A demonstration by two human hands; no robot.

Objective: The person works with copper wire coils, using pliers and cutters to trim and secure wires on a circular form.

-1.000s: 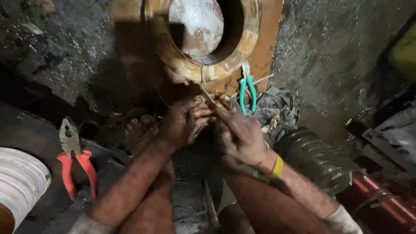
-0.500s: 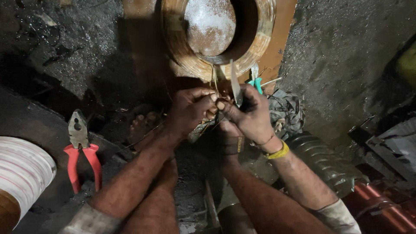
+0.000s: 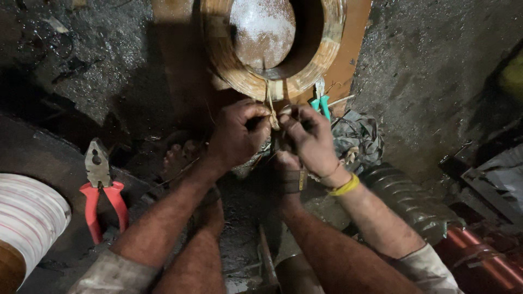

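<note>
Your left hand (image 3: pixel 235 136) and right hand (image 3: pixel 308 136) meet at the scene's centre, knuckles up, fingertips pinched together and nearly touching each other. Both forearms reach in from the near edge, converging toward the far side, sleeves pushed back.

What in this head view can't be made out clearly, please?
- Head view: where the strip ends, hidden between the left hand and right hand.
- The wound coil: its top is cut off by the upper edge.
- The green-handled tool: mostly hidden behind the right hand.
- The striped roll: cut off by the left edge.
- The red pliers lie in full view.
</note>
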